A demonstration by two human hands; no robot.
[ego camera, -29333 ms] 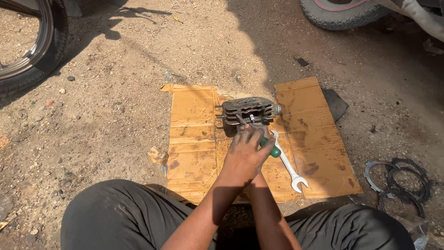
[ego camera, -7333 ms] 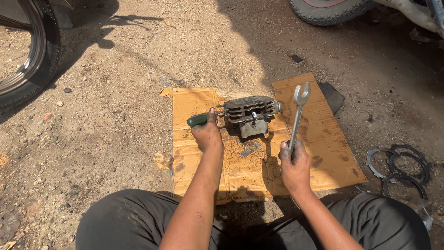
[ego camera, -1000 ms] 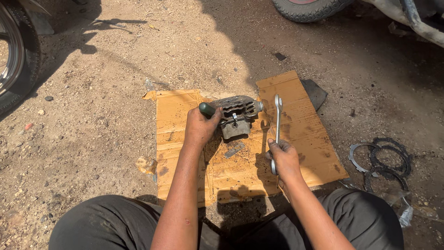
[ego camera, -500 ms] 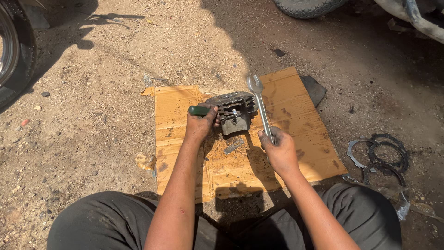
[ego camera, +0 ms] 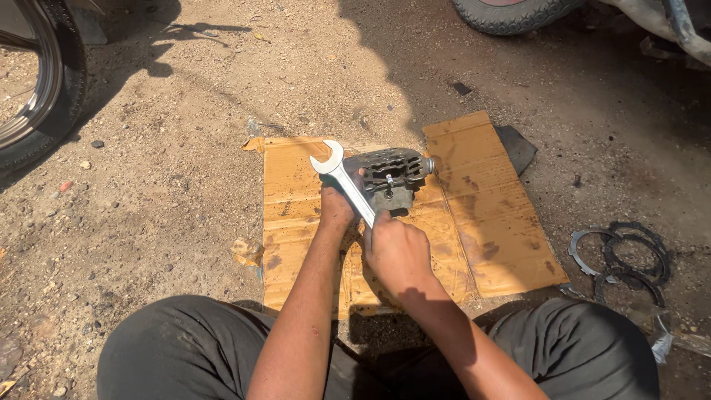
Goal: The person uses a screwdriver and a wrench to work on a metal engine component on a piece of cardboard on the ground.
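A grey finned metal engine part (ego camera: 396,172) sits on a flattened cardboard sheet (ego camera: 481,222) on the dirt. My left hand (ego camera: 337,206) is closed against the part's left side. The green-handled screwdriver it gripped a moment ago is hidden behind the hand and the spanner. My right hand (ego camera: 396,250) grips the shaft of a silver open-ended spanner (ego camera: 342,178). The spanner slants up and to the left, and its jaw end lies above my left hand. My dark-trousered legs are folded below the cardboard.
A wheel with tyre (ego camera: 44,89) stands at the left edge and another tyre (ego camera: 511,15) at the top. Several dark metal rings (ego camera: 622,252) lie on the dirt at right. A dark flat piece (ego camera: 518,144) lies by the cardboard's far corner, a torn scrap (ego camera: 248,252) at its left.
My right hand has swung the spanner from upright on the right of the part over to the left, its jaw now above my left hand. My left hand has stayed at the part.
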